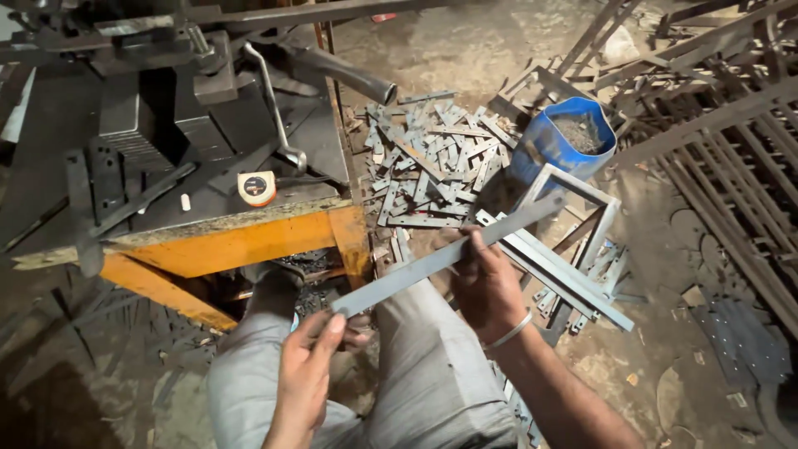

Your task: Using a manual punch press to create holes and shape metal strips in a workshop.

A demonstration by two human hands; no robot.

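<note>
Scrap-littered floor [465, 50]; left hand [309, 366] and right hand [486, 287] pinch metal strip [440, 258] bare (sharp edges could cut, or slip).

Mostly grey and rust tones here. The flat metal strip [445, 256] is plain dull grey, same as the pile of short strips [436, 162] on the brownish dirt floor [465, 50]. Trousers [416, 366] are light grey too. The counter [241, 241] has a bright orange-yellow frame with a near-black top, and a tape measure [257, 188] on it has an orange case with a pale face. The bucket [557, 145] is strong blue. There's a silver bangle [509, 331] on the wrist, and the grilles [731, 166] are dark rusty brown
</note>
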